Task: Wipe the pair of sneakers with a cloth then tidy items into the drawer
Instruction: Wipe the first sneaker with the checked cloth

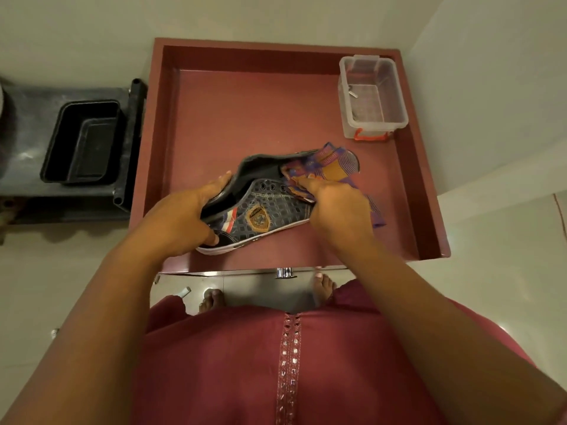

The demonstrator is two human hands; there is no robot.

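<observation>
A dark patterned sneaker point(264, 207) with a gold badge and a white sole is held on its side over the open reddish-brown drawer point(423, 191). My left hand point(187, 219) grips its heel end, thumb on the sole side and fingers at the collar. My right hand point(334, 207) grips a purple and orange patterned cloth point(331, 164) and presses it against the toe end of the sneaker. Only one sneaker is in view.
A clear plastic box point(372, 96) with a red latch stands in the drawer's far right corner, a small metal piece inside. A black tub point(82, 142) sits on a dark stand to the left. The drawer handle point(285, 273) and my bare feet are below.
</observation>
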